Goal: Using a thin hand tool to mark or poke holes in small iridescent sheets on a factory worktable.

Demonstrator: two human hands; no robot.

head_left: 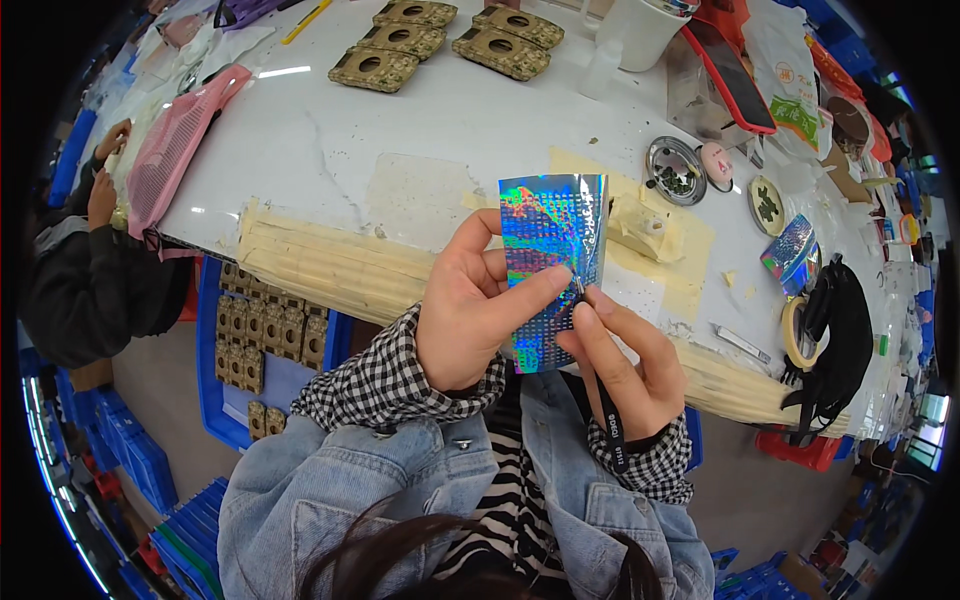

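Note:
Above the table's near edge, my left hand (462, 318) grips a shiny holographic sticker sheet (540, 230) with rows of small marks, its thumb pressed on the front. My right hand (635, 365) is closed around slim black tweezers (612, 430), whose handle runs back over the palm toward the wrist. The tips meet the sheet beside my left thumb. Whether a sticker is between the tips is too small to tell. Beyond the sheet, a small block (642, 224) wrapped in cream tape sits on the table.
Camouflage toy tank hulls (500, 50) lie at the back; more fill a blue tray (212, 385) below left. To the right are a round metal dish (675, 172), a red-edged phone (735, 85), a tape roll (800, 330) and a black bag (838, 345). Another person's hands (103, 195) are at left.

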